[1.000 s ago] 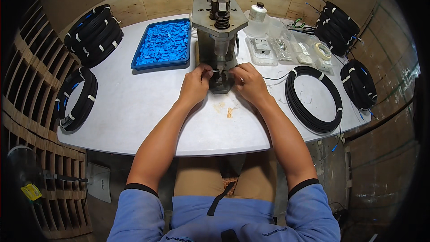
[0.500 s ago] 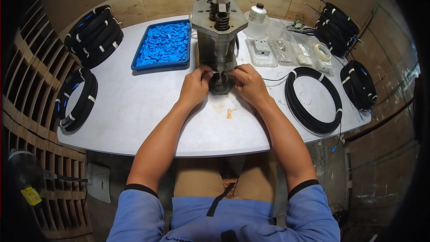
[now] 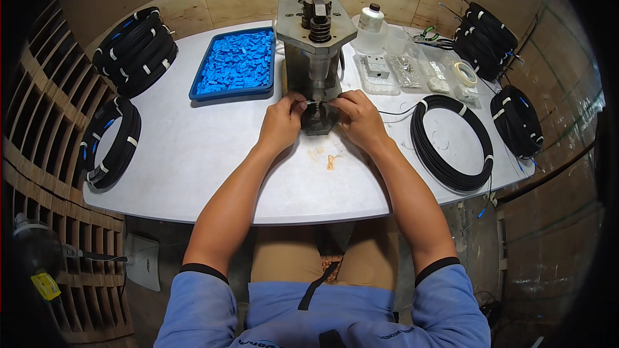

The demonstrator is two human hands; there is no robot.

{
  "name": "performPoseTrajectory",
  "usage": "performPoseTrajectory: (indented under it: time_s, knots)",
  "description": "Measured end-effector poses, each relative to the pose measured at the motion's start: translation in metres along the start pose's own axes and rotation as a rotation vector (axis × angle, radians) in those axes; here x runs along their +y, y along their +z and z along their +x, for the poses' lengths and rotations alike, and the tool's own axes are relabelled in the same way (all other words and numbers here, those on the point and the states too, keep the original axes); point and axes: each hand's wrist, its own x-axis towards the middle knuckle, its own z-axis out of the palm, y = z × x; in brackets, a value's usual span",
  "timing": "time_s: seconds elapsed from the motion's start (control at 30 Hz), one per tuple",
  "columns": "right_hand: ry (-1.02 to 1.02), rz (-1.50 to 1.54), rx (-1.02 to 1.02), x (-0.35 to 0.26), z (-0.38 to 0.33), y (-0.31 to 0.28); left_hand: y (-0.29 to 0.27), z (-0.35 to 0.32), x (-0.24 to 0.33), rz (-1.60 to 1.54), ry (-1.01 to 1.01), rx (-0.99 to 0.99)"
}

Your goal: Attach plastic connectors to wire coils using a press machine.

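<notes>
Both my hands meet at the bench press (image 3: 316,64), a grey metal machine with a spring on top and a vertical ram over a small die. My left hand (image 3: 281,120) pinches at the left side of the die; what lies between its fingertips is too small to make out. On the right side, my right hand (image 3: 360,116) is closed in a pinch on a thin black cable (image 3: 396,113). That cable runs from behind the hand to a large black cable coil (image 3: 478,135) tied with white bands. A small light-coloured piece shows between the fingertips under the ram.
At left stands a blue tray (image 3: 201,95) of small blue connectors (image 3: 238,61). More coils (image 3: 145,51) lie at both table sides. Back right are a white bottle (image 3: 371,19), plastic bags of small parts (image 3: 406,71), a metal box (image 3: 375,67) and a tape roll (image 3: 464,74).
</notes>
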Motion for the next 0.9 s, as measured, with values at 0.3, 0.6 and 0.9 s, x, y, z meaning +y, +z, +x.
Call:
performPoseTrajectory:
  time_s: [0.3,0.6,0.9]
  knots:
    - [-0.009,-0.014,0.012,-0.0019,-0.0007,-0.0008,-0.0011,-0.0001,0.0004,-0.011,-0.044,-0.024]
    - [0.011,0.008,0.025,-0.0013,-0.0006,0.0012,0.0001,-0.0003,-0.0014,-0.004,-0.019,-0.003]
    - [-0.006,0.023,0.047,-0.0014,0.0006,0.0013,-0.0008,0.0001,-0.0018,-0.012,-0.037,-0.021]
